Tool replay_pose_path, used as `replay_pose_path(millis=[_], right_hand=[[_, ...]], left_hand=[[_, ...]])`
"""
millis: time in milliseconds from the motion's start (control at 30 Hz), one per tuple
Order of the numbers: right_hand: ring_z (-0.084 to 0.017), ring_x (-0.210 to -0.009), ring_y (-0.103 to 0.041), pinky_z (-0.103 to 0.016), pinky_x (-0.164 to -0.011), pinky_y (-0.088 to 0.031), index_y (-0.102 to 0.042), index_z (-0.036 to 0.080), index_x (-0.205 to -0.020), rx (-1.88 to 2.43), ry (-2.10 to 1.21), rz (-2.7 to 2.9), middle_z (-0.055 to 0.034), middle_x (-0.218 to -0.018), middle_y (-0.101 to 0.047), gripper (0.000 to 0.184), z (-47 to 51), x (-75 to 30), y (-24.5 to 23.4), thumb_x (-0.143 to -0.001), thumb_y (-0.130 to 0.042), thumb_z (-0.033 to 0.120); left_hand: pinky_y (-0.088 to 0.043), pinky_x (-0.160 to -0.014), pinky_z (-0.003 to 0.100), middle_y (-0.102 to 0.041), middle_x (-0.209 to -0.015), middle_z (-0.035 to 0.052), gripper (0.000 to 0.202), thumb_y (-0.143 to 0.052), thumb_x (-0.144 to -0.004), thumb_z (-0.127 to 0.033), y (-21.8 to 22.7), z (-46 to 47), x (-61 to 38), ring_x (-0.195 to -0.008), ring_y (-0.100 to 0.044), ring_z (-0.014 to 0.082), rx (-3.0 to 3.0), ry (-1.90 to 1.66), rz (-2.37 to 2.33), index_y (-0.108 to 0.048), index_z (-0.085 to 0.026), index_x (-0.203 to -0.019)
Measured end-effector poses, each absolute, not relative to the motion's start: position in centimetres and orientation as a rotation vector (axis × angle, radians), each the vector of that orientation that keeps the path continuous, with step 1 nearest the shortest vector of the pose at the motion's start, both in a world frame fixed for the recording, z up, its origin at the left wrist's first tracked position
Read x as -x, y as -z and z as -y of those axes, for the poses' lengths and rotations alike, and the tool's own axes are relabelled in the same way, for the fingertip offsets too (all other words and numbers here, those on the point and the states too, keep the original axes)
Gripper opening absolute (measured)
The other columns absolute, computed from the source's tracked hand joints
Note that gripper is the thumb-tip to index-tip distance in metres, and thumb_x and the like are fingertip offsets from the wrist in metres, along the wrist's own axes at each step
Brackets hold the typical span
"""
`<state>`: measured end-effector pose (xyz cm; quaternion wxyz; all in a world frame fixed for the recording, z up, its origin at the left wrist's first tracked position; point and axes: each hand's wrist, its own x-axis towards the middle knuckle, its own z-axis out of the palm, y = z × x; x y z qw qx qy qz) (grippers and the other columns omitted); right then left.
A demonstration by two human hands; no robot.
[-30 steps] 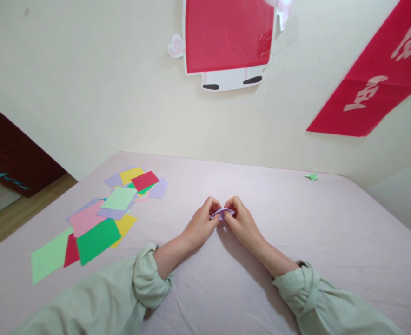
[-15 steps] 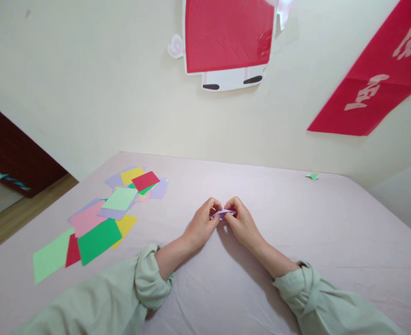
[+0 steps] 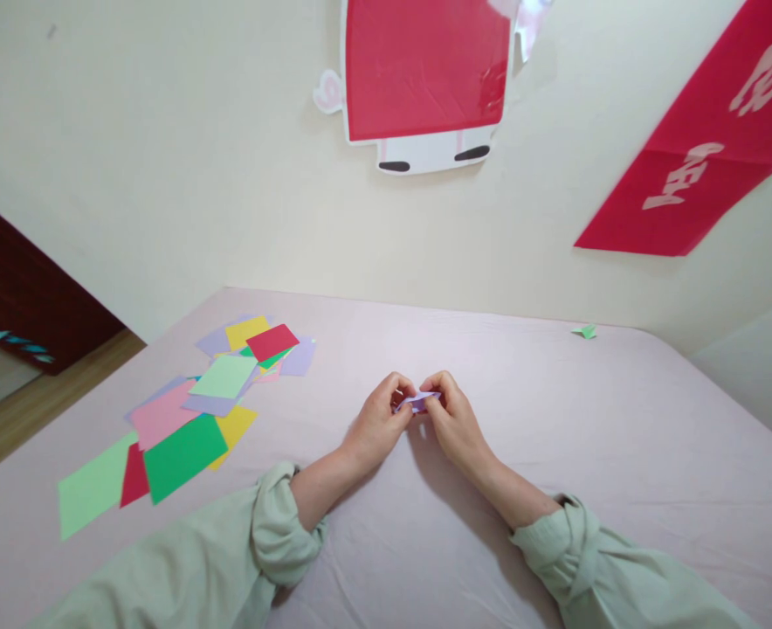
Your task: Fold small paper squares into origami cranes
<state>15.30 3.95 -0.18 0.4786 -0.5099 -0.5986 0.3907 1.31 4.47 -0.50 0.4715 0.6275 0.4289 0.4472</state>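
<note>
A small folded piece of purple paper (image 3: 418,402) is held between my two hands, above the middle of the pale pink covered surface (image 3: 386,542). My left hand (image 3: 386,411) pinches its left end between thumb and fingers. At the other end, my right hand (image 3: 450,411) grips it in the same way. The fingers cover much of the paper, so its full folded shape is hidden. Both hands are close together, with a shadow falling below them.
Loose coloured paper sheets, among them a dark green sheet (image 3: 186,456) and a pink sheet (image 3: 167,415), overlap on the left. A small folded green paper (image 3: 585,332) lies at the far right. Behind the surface rises a wall (image 3: 261,201) with red decorations.
The hands stay nearly in place, still gripping the purple paper, which has tilted slightly between the fingers. The whole view has shifted a little.
</note>
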Motion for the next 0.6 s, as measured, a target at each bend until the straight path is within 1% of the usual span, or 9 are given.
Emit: replay_pose_path(millis=[100, 167, 233, 300, 500, 600], right_hand=[[-0.017, -0.07, -0.054, -0.03, -0.065, -0.044, -0.05, 0.021, -0.086, 1.264, -0.875, 1.523, 0.0005, -0.079, -0.055, 0.011, -3.84, -15.48, -0.07, -0.08, -0.042, 0.017], [-0.016, -0.068, -0.053, -0.029, -0.063, -0.043, -0.05, 0.021, -0.087, 1.28, -0.838, 1.564, 0.0006, -0.078, -0.055, 0.01, -3.78, -15.58, -0.25, -0.081, -0.042, 0.017], [-0.016, -0.068, -0.053, -0.029, -0.063, -0.043, -0.049, 0.021, -0.087, 1.287, -0.804, 1.61, 0.0002, -0.078, -0.055, 0.009, -3.7, -15.63, -0.36, -0.082, -0.042, 0.017], [-0.017, -0.07, -0.053, -0.029, -0.065, -0.043, -0.05, 0.021, -0.087, 1.276, -0.775, 1.656, -0.0004, -0.08, -0.055, 0.009, -3.62, -15.61, -0.37, -0.083, -0.043, 0.017], [-0.017, -0.073, -0.055, -0.029, -0.066, -0.044, -0.051, 0.021, -0.091, 1.255, -0.768, 1.682, -0.0013, -0.083, -0.056, 0.013, -3.55, -15.55, -0.18, -0.085, -0.041, 0.016], [-0.017, -0.075, -0.056, -0.029, -0.068, -0.045, -0.052, 0.021, -0.094, 1.24, -0.824, 1.633, -0.0014, -0.085, -0.057, 0.014, -3.68, -15.65, -0.07, -0.084, -0.043, 0.018]], left_hand=[[-0.045, -0.068, 0.023, -0.057, -0.085, -0.0009, 0.01, -0.053, -0.077, -0.014, 0.51, -4.35, -1.29, -0.076, -0.057, 0.0124, -1.51, -1.079, -1.063, -0.051, -0.019, -0.086], [-0.045, -0.066, 0.023, -0.057, -0.084, -0.001, 0.008, -0.056, -0.081, -0.022, 0.34, -4.27, -1.31, -0.074, -0.057, 0.0122, -1.467, -1.057, -1.071, -0.05, -0.019, -0.085], [-0.045, -0.064, 0.023, -0.055, -0.08, -0.0022, 0.012, -0.054, -0.084, -0.03, 0.16, -4.29, -1.31, -0.07, -0.057, 0.0113, -1.41, -1.06, -1.072, -0.048, -0.019, -0.085], [-0.045, -0.063, 0.023, -0.052, -0.078, -0.0033, 0.017, -0.053, -0.086, -0.035, 0.11, -4.44, -1.26, -0.067, -0.055, 0.0102, -1.366, -1.095, -1.071, -0.047, -0.019, -0.085], [-0.045, -0.061, 0.023, -0.054, -0.072, -0.0032, 0.025, -0.057, -0.084, -0.041, 0.35, -4.81, -1.16, -0.064, -0.055, 0.0102, -1.312, -1.044, -0.971, -0.051, -0.017, -0.083], [-0.045, -0.061, 0.022, -0.055, -0.076, -0.003, 0.025, -0.062, -0.082, -0.04, 0.48, -4.75, -1.23, -0.063, -0.056, 0.0092, -1.254, -1.037, -0.931, -0.051, -0.017, -0.085]])
